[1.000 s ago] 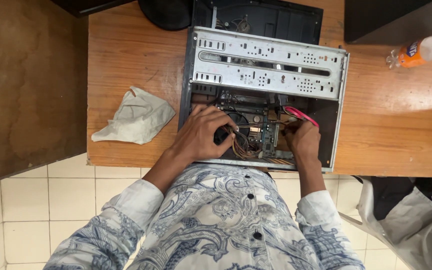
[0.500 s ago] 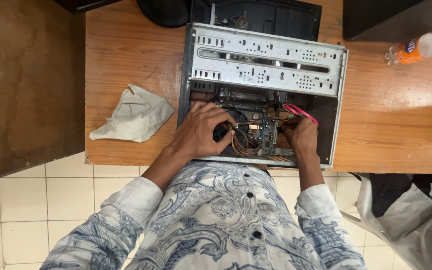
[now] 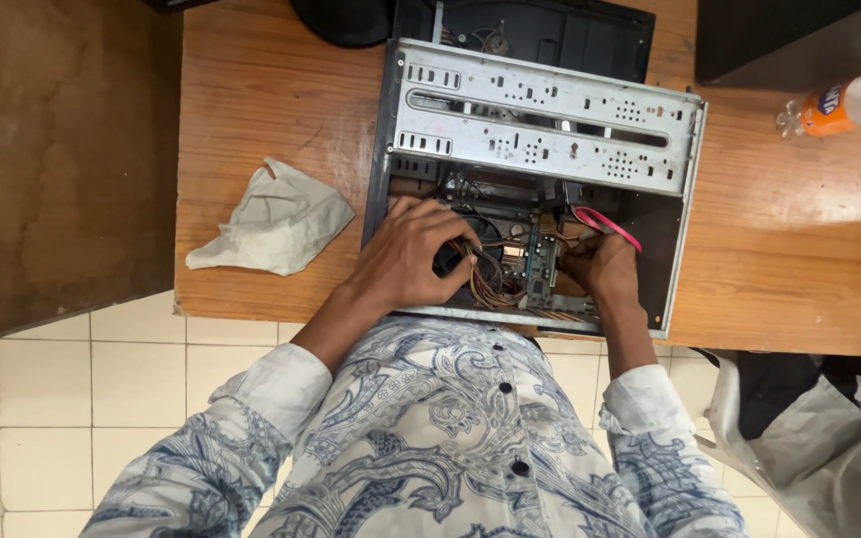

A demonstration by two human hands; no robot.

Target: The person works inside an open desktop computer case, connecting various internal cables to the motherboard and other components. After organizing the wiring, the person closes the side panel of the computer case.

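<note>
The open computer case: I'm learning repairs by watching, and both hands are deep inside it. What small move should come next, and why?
Probably lift the left hand slightly off the bundle of wires. It covers the board beside the right hand, which works by the red cable inside the computer case. That would likely clear the view there.

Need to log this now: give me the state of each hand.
Left hand: fingers curled inside the open computer case, over a dark part by the wires; a firm hold cannot be told.
Right hand: fingers closed at the red cable.
</note>
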